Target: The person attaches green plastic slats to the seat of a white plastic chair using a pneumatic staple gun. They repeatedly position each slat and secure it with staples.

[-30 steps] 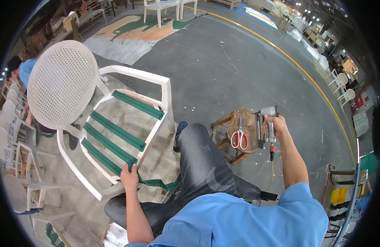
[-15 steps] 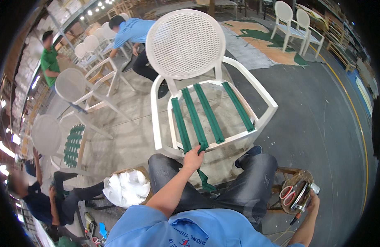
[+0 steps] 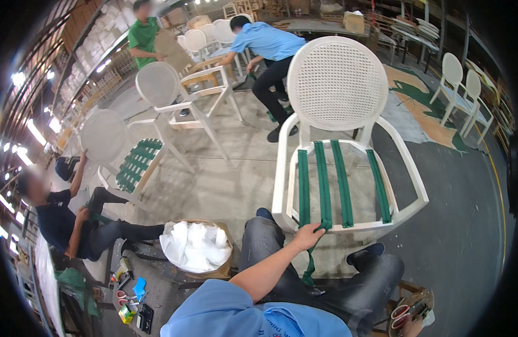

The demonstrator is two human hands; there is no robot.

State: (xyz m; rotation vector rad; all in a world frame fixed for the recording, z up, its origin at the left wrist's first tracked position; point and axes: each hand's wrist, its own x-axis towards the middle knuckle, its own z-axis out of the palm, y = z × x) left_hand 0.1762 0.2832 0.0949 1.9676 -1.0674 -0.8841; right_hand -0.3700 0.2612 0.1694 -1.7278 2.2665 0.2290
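Left grip point(image 3: 308, 236) is being clenched on a green strap point(image 3: 322, 185), apparently for tautness; closure of right grip point(image 3: 413, 326), lower right, cannot be told.

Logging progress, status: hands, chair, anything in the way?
Left hand pinching green strap at front rail; right hand by stool, grip unclear. White chair: four straps front to back. Possible snag: loose strap end dangling.

From here, glare's worst well L of the white chair point(image 3: 337, 84): overexp. lights point(image 3: 17, 80) w/ a bluish haze. R of chair's dimmer. Chair's fairly sharp; far-L bg's soft, straight edges bend near the rim, corners go black.
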